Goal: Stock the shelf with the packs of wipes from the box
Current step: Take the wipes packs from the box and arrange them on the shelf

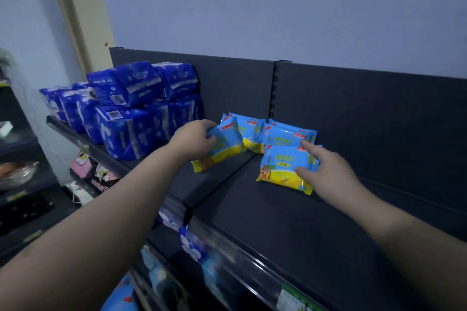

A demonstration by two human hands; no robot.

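The fingertips of the left hand (194,140) are hidden behind the soft, glossy blue-and-yellow pack of wipes (222,150) that it grips by the upper end, fingers curled round the crinkled foil. That pillow-shaped pack tilts, its yellow lower corner on the dark matte metal shelf (278,222) just left of the seam between two shelf boards. At 3 o'clock from it, the right hand (326,171) holds the second blue-and-yellow pack (285,169) by its right end, thumb on the printed face, forefinger straight over the top edge, remaining fingers out of sight behind. This pack leans back with its bottom edge on the shelf. Behind both, at 12 o'clock, more standing packs (255,134) of the same print lean against the dark back panel (379,113), partly covered by the front ones, so their number is unclear. At 9 o'clock, bulky deep-blue plastic-wrapped bundles (131,113) are stacked two high. Towards 6 o'clock, the lower shelves' goods (192,242) are blurred behind a clear plastic price strip (252,265); their print is unreadable.
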